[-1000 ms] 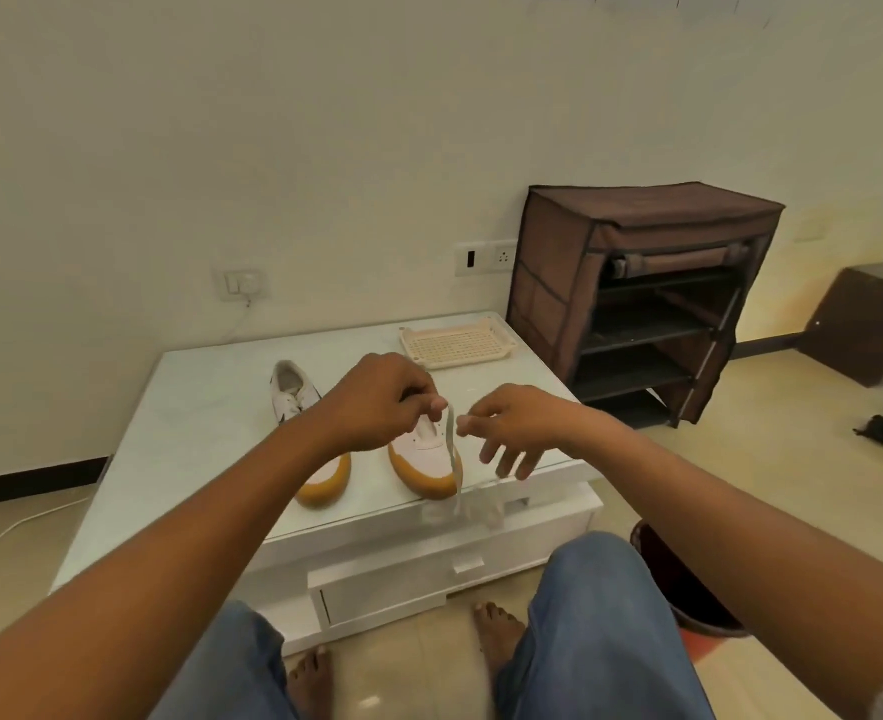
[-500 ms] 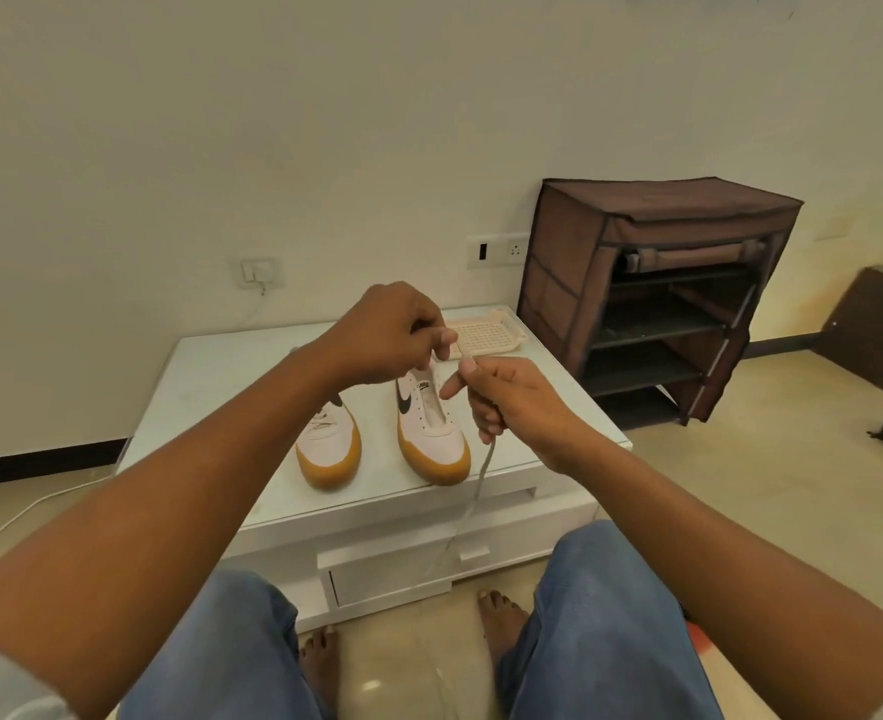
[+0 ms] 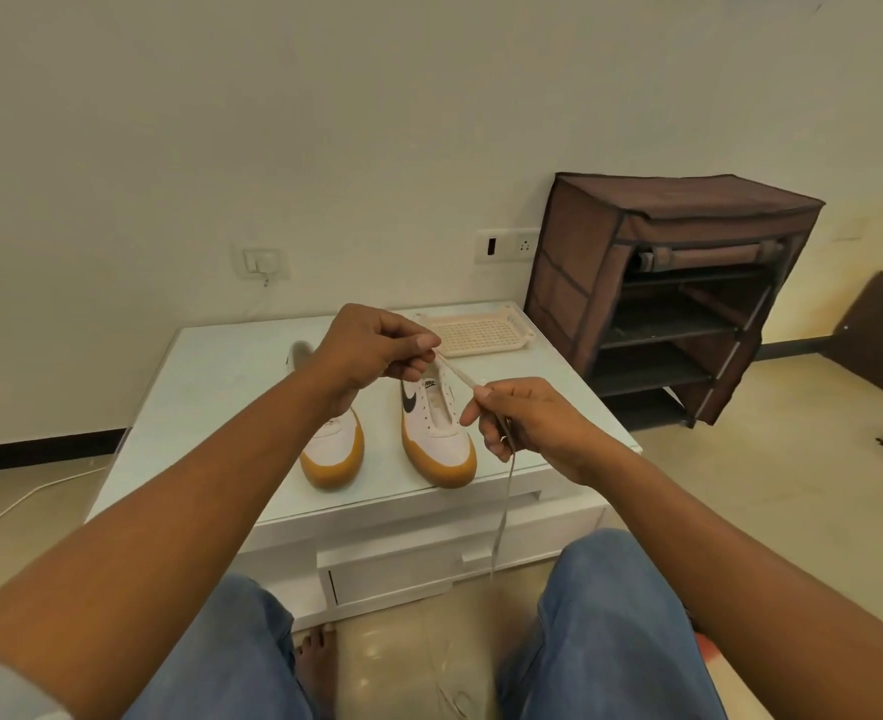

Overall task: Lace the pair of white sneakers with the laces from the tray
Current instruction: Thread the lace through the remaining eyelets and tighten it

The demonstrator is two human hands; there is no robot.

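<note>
1. A second ago both hands sat low over one sneaker with the lace bunched beneath them. Now the left hand [image 3: 377,350] and right hand [image 3: 533,423] have lifted and drawn apart, and a short run of the lace [image 3: 457,374] is stretched straight between them.
2. The left thumb and forefinger pinch the lace near its end, the other fingers curled in. The right fingertips [image 3: 481,396] pinch it lower down. From under that hand the rest hangs slack, past the table [image 3: 195,397] edge towards the floor.
3. To me this looks like straightening the lace to free a tip; threading seems not yet begun.
4. Just below the pinching fingers stands the right-hand sneaker [image 3: 437,433], with a white upper, tan sole, dark swoosh and eyelets that look bare. Its mate [image 3: 333,444] is half hidden behind the left forearm.
5. The tray [image 3: 476,332] lies just beyond the left knuckles.
</note>
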